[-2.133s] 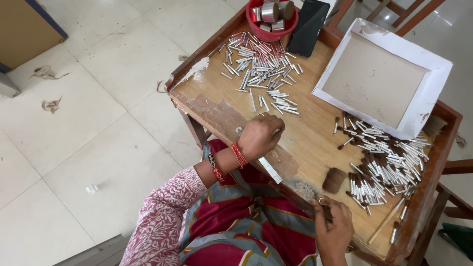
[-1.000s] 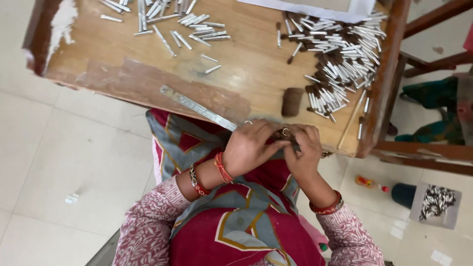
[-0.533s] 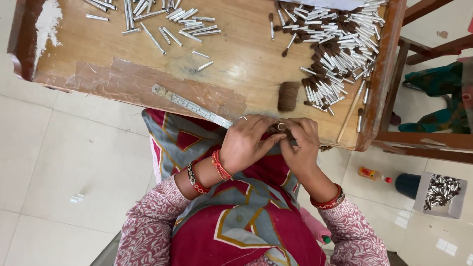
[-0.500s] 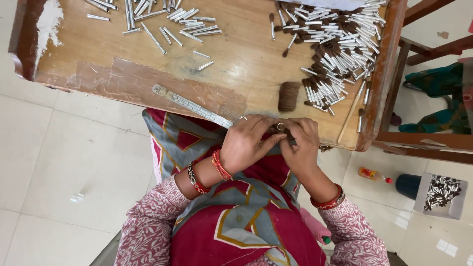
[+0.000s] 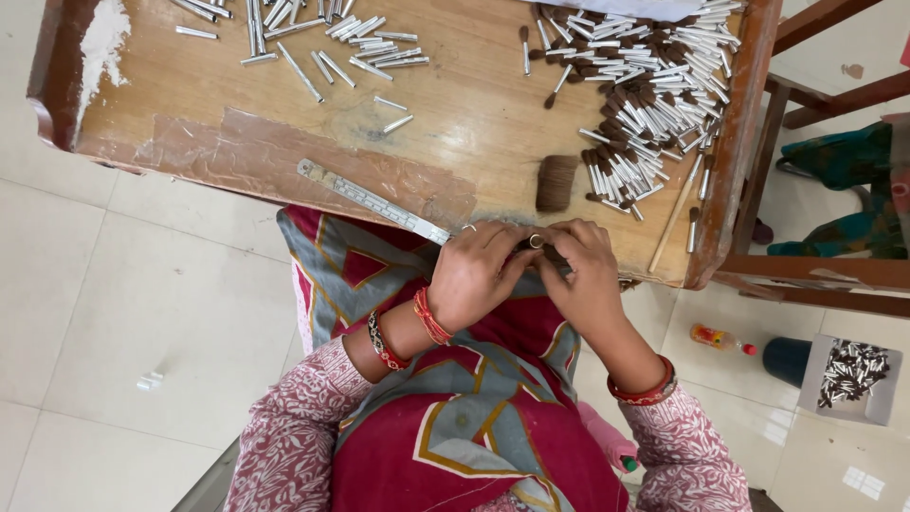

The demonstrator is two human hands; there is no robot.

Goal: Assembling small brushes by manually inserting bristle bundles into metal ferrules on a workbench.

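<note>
Both my hands meet at the near edge of a wooden table (image 5: 474, 114). My left hand (image 5: 474, 275) and my right hand (image 5: 586, 270) together pinch a small silver tube with a dark brown tuft (image 5: 538, 245) between the fingertips. A loose bundle of brown bristles (image 5: 555, 182) lies on the table just beyond my fingers. A metal ruler (image 5: 372, 200) lies diagonally along the table edge, its end touching my left hand. A heap of silver tubes with brown tufts (image 5: 645, 95) covers the table's right side.
Bare silver tubes (image 5: 322, 43) are scattered at the table's far left. A thin wooden stick (image 5: 671, 220) lies near the right rim. On the tiled floor at right stand a small orange bottle (image 5: 718, 338), a dark cup (image 5: 787, 360) and a white box of tubes (image 5: 851, 377).
Two seconds ago my hands were apart, the left on the table. They came together at the near edge on the small tube, and my head tilted down, shifting the table upward in view.
</note>
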